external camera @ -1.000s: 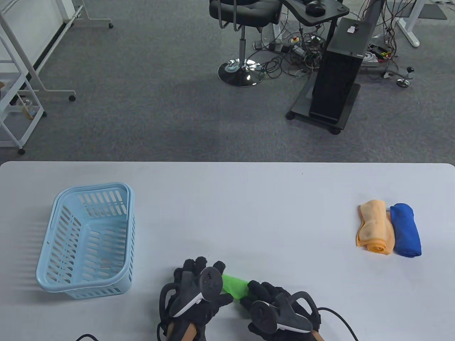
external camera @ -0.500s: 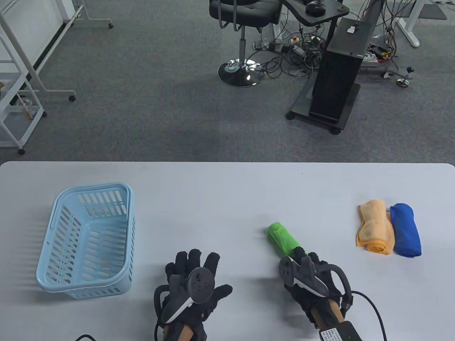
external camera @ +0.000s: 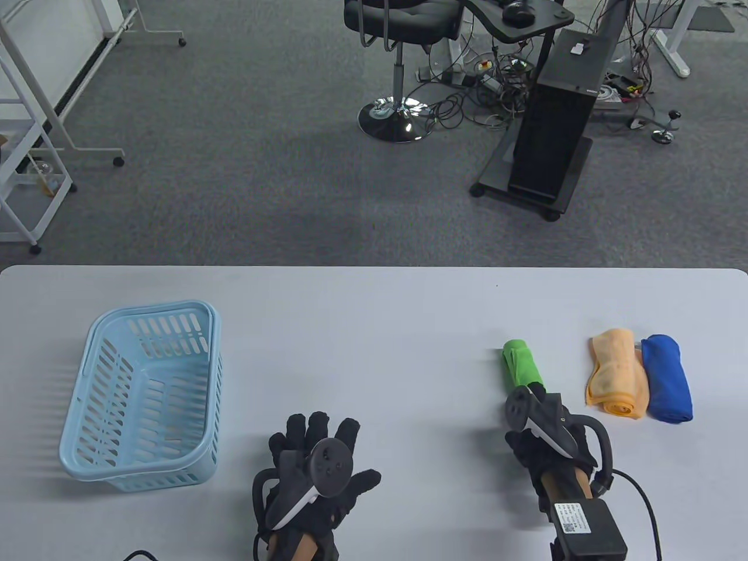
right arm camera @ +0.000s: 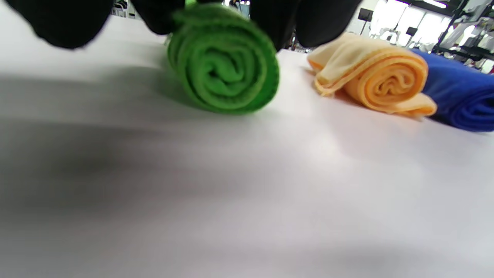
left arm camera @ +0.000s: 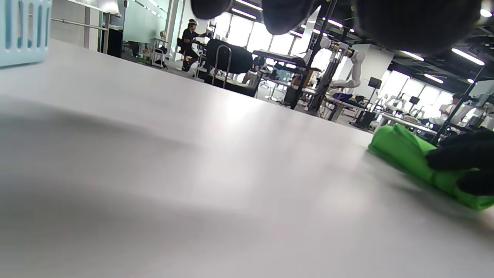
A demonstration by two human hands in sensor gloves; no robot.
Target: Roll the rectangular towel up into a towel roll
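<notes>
A green towel roll (external camera: pixel 522 365) lies low at the table, left of the orange roll. My right hand (external camera: pixel 529 391) grips its near end from above. In the right wrist view the green roll (right arm camera: pixel 225 73) shows its spiral end under my gloved fingers (right arm camera: pixel 61 19). My left hand (external camera: pixel 318 438) rests flat on the table with fingers spread, holding nothing. The left wrist view shows the green roll (left arm camera: pixel 409 158) far right, with the right hand's fingers on it.
An orange towel roll (external camera: pixel 616 374) and a blue one (external camera: pixel 666 380) lie side by side at the right; both show in the right wrist view (right arm camera: pixel 382 85) (right arm camera: pixel 463 100). A light blue slotted basket (external camera: pixel 76 403) stands at the left.
Both hands were on the green roll at the front centre. The left hand let go and stayed. The right hand carried the roll right and farther back, beside the orange roll.
</notes>
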